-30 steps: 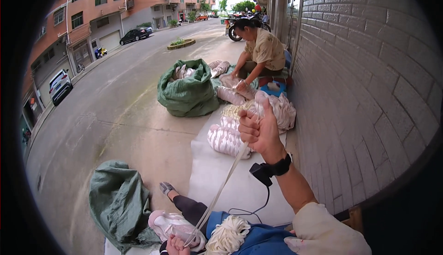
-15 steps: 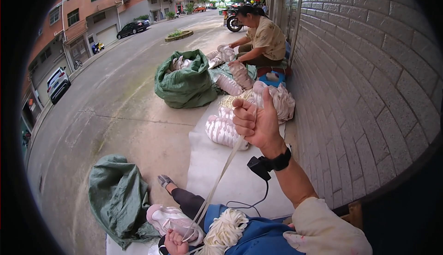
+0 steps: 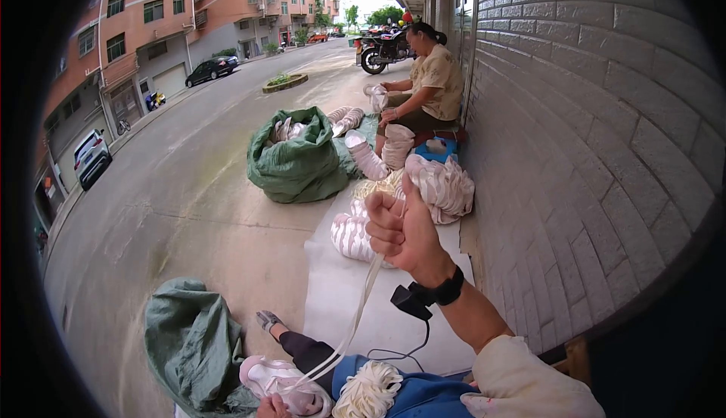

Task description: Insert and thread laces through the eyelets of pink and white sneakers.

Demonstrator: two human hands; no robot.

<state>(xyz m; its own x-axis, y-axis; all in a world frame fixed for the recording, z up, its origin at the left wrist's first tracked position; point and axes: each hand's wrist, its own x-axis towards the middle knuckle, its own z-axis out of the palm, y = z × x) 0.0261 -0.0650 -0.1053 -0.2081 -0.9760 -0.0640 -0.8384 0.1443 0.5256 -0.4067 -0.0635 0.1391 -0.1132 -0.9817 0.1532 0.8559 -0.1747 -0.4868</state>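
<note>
My right hand [image 3: 408, 236] is raised in front of me, closed on a flat white shoelace [image 3: 355, 316], its thumb pointing up. The lace runs down in a double strand to a pink and white shoe upper [image 3: 281, 376] beside my lap. At the lower edge my left hand [image 3: 272, 407] is closed at the near side of that upper; part of the hand is cut off. A loose bundle of white laces [image 3: 369, 389] rests on my blue apron [image 3: 431, 397]. My right wrist wears a black band with a small cabled device.
Green sacks lie at left [image 3: 193, 346] and stand farther ahead [image 3: 295, 164]. Stacked uppers [image 3: 352, 233] sit on the white sheet [image 3: 333, 282]. Another person [image 3: 431, 81] sits by the brick wall [image 3: 582, 153], handling uppers. Parked vehicles line the road.
My view has tilted up slightly. The lace hangs slacker, and my left hand has moved lower, closer to the upper. The other person has lifted an upper.
</note>
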